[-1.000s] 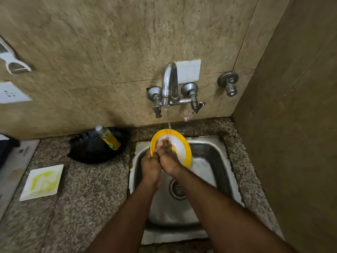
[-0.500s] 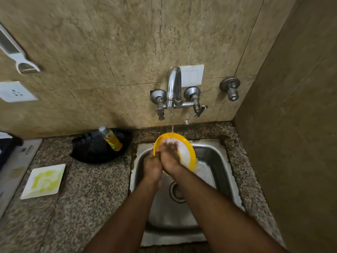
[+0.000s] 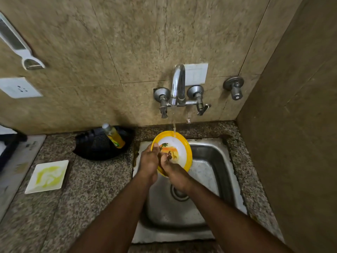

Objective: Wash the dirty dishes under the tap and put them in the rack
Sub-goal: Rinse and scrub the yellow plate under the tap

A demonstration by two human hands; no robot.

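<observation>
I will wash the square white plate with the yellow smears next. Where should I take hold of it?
Probably at the right-hand rim, coming from the sink side. The square white plate with yellow smears lies flat on the speckled granite counter, so pinch its raised edge, thumb on top, where the border looks clean. That edge is nearest the hands and has open counter beside it.

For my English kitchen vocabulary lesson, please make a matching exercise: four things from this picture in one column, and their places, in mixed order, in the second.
Things
1. round yellow-rimmed plate
2. square white plate with yellow smears
3. clear bottle of yellow liquid
4. silver peeler

Places
A. on the tiled wall
B. under the running tap
C. flat on the granite counter
D. in the black rack

Pairs: 1-B, 2-C, 3-D, 4-A
</observation>
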